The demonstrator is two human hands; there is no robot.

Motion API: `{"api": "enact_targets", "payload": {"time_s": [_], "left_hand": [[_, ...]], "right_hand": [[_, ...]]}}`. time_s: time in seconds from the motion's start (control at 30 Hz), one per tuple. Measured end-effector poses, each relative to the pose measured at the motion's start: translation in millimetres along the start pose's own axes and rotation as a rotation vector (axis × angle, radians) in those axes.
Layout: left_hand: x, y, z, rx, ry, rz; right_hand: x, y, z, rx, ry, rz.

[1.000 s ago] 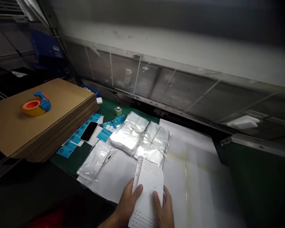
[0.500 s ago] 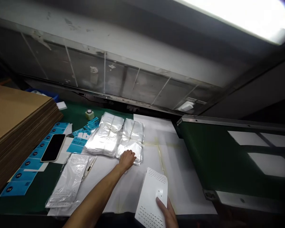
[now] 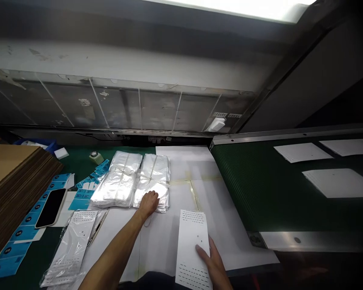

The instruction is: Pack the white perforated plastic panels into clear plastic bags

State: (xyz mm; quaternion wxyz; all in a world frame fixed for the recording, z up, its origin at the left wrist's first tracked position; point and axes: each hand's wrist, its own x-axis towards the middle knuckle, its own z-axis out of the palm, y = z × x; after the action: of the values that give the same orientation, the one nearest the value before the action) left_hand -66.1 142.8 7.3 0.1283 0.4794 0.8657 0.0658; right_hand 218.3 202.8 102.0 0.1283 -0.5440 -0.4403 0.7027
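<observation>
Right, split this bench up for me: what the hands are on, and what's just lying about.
In hand: left hand on the right bundle of clear bags; right hand resting on the white vented panel.
Lying about: left bundle of bags, bagged panel, phone, blue labels, cardboard stack, white sheets on the green belt.

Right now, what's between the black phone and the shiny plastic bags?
Blue labels lie between the phone and the plastic bags; the head view shows them.
</observation>
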Motion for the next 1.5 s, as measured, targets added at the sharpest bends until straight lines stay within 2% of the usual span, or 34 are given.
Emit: {"api": "enact_targets", "payload": {"time_s": [0.2, 0.5, 0.7, 0.87, 1.0, 1.1, 1.2, 1.3, 1.4, 1.5], "left_hand": [[4, 7, -3.4, -0.010, -0.030, -0.007], [3, 2, -8.0, -0.204, -0.029, -0.094], [9, -8, -10.7, -0.406, -0.019, -0.196], [8, -18, -19.6, -0.618, -0.011, -0.210], [5, -24, -33.4, -0.842, 0.041, -0.234], [2, -23, -51.1, -1.049, 0.059, -0.232], [-10, -13, -73.5, -1.268, 0.066, -0.218], [-34, 8, -90.9, -1.463, 0.038, -0.201], [-66, 30, -95.4, -1.614, 0.012, -0.216], [-95, 43, -91.0, -1.738, 0.058, -0.286]], "right_hand": [[23, -3, -1, -0.015, -0.084, -0.053], [30, -1, 5, 0.012, -0.080, -0.045], [31, -2, 19, -0.006, -0.099, -0.140], [30, -4, 31, -0.083, -0.122, -0.189], [30, -3, 34, -0.191, -0.136, -0.217], [35, -9, 34, -0.321, -0.155, -0.292], [41, -25, 43, -0.455, -0.143, -0.408], [42, -47, 66, -0.543, -0.150, -0.517], [34, -62, 91, -0.597, -0.227, -0.601], [26, -65, 103, -0.622, -0.302, -0.649]]}}
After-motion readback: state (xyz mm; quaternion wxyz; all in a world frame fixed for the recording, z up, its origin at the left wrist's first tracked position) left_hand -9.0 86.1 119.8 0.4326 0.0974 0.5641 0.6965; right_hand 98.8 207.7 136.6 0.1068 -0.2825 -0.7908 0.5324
